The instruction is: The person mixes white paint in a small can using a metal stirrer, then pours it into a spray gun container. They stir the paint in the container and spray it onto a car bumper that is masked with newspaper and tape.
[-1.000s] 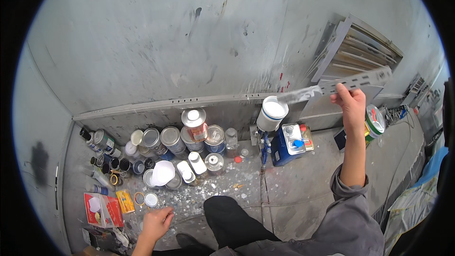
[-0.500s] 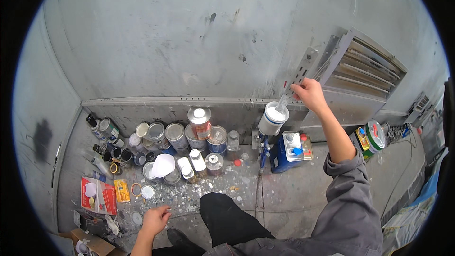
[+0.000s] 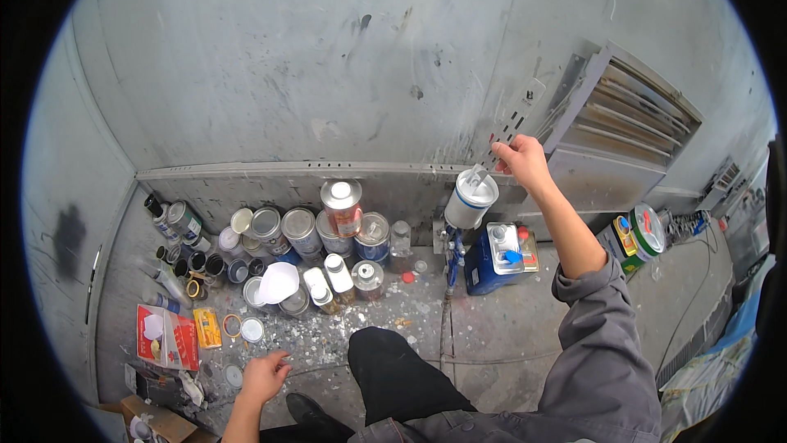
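My right hand pinches a clear, slotted mixing stick by its middle. The stick's lower end dips into a white cup with a blue band, which holds white paint. Beneath the cup is a blue spray gun, upright against the wall's base. My left hand hangs low on the left, its fingers loosely apart and nothing in them. Nearest to it lie a round white lid and a grey lid on the floor.
Several paint cans and bottles crowd the floor along the wall. Right of the gun stand a blue square can and a green-and-white can. A red-and-white box lies at left. A slatted vent is right of my arm.
My right hand has shifted slightly left with the mixing stick, whose lower end now sits farther left in the cup. My left hand stays nearly still.
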`<state>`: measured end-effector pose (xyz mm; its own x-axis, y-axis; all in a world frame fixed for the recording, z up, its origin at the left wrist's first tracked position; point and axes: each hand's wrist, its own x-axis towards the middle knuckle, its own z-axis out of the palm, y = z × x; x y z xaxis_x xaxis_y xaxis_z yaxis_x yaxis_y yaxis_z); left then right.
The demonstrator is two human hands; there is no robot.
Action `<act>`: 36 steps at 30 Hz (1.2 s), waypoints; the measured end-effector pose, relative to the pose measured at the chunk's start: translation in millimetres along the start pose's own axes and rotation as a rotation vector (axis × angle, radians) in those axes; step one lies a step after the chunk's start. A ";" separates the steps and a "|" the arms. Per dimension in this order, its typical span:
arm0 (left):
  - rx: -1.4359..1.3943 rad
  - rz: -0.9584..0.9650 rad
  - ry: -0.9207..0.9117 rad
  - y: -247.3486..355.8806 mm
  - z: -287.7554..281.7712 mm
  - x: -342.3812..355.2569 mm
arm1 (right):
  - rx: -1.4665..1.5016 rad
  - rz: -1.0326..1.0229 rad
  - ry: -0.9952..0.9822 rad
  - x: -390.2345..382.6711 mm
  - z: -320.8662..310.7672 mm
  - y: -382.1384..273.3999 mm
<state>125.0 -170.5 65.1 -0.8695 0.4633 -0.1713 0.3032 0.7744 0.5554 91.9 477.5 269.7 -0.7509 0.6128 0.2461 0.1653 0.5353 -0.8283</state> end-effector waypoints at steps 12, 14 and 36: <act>0.007 -0.015 -0.025 -3.6 -2.0 -2.5 | -0.237 -0.087 -0.089 -8.9 -2.0 -5.9; 0.004 -0.017 -0.025 -6.1 -1.8 -3.5 | -0.210 -0.048 -0.090 -11.7 -1.6 -13.5; 0.053 -0.030 -0.051 -10.4 -6.4 -5.5 | -0.173 -0.095 0.001 -6.0 -3.0 10.8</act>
<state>124.1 -183.9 65.6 -0.8580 0.4599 -0.2288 0.2988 0.8092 0.5059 100.1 481.3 260.8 -0.7677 0.5555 0.3195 0.2016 0.6827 -0.7024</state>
